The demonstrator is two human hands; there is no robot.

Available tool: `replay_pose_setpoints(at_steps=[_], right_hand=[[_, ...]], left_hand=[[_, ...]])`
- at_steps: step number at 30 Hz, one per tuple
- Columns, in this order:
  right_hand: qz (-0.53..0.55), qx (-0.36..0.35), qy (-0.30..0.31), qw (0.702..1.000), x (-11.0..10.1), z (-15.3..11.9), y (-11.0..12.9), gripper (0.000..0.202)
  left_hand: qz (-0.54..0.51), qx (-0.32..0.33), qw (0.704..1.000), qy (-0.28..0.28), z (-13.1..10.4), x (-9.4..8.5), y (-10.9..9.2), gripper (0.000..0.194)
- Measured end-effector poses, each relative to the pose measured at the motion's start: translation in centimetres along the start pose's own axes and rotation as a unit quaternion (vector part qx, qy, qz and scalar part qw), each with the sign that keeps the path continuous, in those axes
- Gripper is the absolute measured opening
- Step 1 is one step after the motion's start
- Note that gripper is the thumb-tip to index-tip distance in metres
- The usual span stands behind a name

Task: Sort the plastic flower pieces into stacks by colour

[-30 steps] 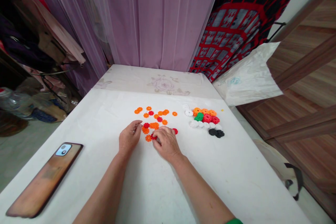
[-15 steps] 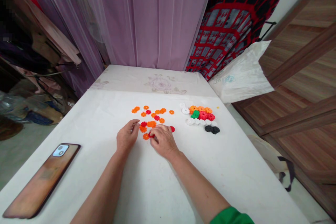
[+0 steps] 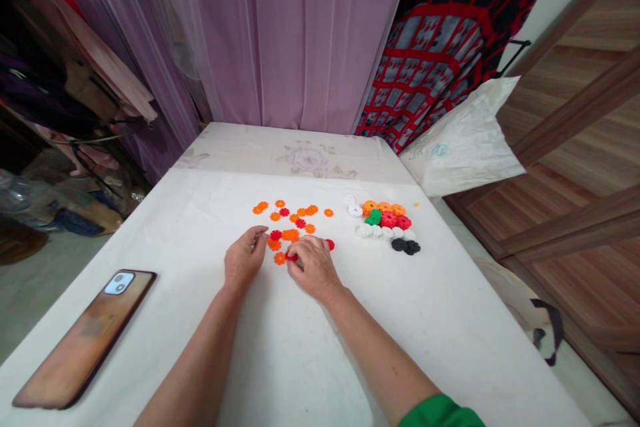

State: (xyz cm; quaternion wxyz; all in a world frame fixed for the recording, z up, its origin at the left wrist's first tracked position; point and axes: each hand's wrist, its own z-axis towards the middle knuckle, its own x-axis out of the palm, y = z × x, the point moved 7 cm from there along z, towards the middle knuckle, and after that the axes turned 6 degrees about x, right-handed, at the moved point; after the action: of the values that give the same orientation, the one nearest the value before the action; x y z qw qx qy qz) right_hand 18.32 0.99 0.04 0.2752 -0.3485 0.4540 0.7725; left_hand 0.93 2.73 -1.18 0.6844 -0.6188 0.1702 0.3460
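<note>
Small flower-shaped plastic discs lie loose on the white tablecloth. Several are orange, such as an orange disc [image 3: 279,258], and a few are red, such as a red disc [image 3: 284,212]. My right hand [image 3: 313,265] has its thumb and fingertips closed on a red flower-shaped disc [image 3: 291,256], mostly covered by the fingers. Another red disc [image 3: 330,245] shows just beyond that hand. My left hand [image 3: 246,257] hovers at the left edge of the discs, fingers loosely bent and slightly apart from the thumb; I see nothing in it.
Right of the loose discs are grouped pieces: an orange row [image 3: 384,208], red ones [image 3: 395,220], a green stack [image 3: 373,217], white ones [image 3: 383,232] and black ones [image 3: 406,246]. A phone [image 3: 87,340] lies at the left. A white bag [image 3: 463,140] stands beyond the table's right edge.
The whole view has shifted slightly. Both hands stay almost in place, the right one still at the red disc.
</note>
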Motion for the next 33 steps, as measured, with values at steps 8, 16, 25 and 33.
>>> replay_pose_setpoints(at_steps=[8,16,25,33], right_hand=[[-0.003,0.01,-0.015,1.0,-0.3,0.1,0.0,0.012],[-0.051,-0.008,-0.014,0.999,0.7,0.0,-0.3,0.008],[-0.055,-0.039,-0.013,0.998,0.5,0.5,0.7,0.011],[-0.033,-0.03,-0.006,0.999,1.0,0.5,0.1,0.012]], left_hand=[[0.016,0.013,0.999,-0.026,0.0,-0.5,-0.3,0.027],[-0.065,0.459,0.869,0.176,-8.9,2.8,-16.5,0.023],[-0.176,0.477,0.722,0.47,-13.0,10.7,-22.0,0.016],[-0.193,0.55,0.647,0.491,-15.2,10.6,-25.8,0.017]])
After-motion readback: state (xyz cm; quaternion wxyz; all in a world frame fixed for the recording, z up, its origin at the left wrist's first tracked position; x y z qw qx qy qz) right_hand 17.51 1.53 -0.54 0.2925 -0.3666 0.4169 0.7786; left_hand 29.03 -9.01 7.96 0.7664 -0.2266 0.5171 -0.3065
